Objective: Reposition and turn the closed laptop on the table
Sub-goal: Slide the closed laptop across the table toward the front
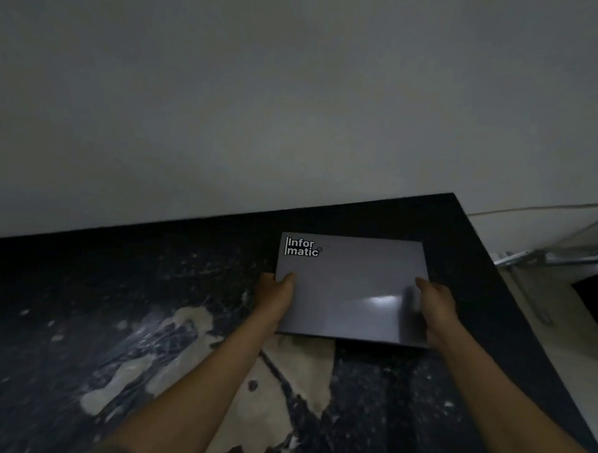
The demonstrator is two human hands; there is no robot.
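Dark, paint-splashed table [82, 302] stood against a pale wall [261, 105], the closed grey laptop [351, 290] lying near its far right corner. I saw my left hand [276, 293] and right hand [434, 304] clamped on the laptop's opposite side edges, thumbs on the lid.

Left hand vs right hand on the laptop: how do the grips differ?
The left hand grips the closed laptop's left edge, just below the Informatic sticker; the right hand grips the opposite right edge. The left thumb lies sharp on the lid; the right hand's side is smeared by blur beside a bright glare patch. Shared: both clasp a side edge with the thumb on top, at about the same height, over the dark table.
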